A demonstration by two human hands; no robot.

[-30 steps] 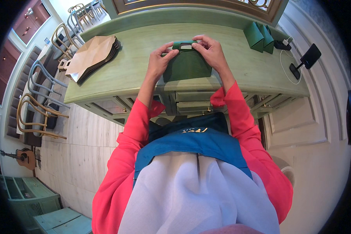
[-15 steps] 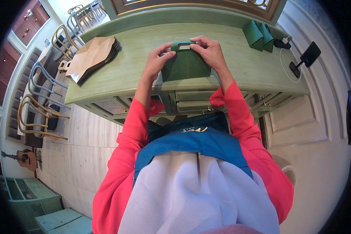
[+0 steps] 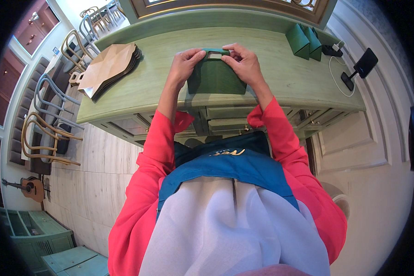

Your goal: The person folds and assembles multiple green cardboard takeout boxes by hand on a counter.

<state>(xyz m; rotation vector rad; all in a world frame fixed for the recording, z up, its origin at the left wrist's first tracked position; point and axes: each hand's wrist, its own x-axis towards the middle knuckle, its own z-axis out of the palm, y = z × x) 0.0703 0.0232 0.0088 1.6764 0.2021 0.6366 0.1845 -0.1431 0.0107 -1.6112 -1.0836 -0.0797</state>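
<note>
A dark green carton box with a handle slot (image 3: pixel 216 78) stands near the front edge of the pale green counter (image 3: pixel 165 55). My left hand (image 3: pixel 185 66) pinches the left end of its top handle between thumb and fingers. On the opposite end, my right hand (image 3: pixel 244 62) grips the handle the same way, its thumb beside the slot. Through the slot a pale surface shows. The sides of the box facing away from me are hidden.
Flat brown paper bags (image 3: pixel 108 69) lie stacked at the counter's left. Two folded green boxes (image 3: pixel 300 42) stand at the back right, near a black device on a stand (image 3: pixel 361 66) with a white cable (image 3: pixel 332 73). Drawers (image 3: pixel 230 124) line the counter's front.
The box has shifted slightly left. My left hand has moved up along the handle's end, and my right fingers have curled in a little more.
</note>
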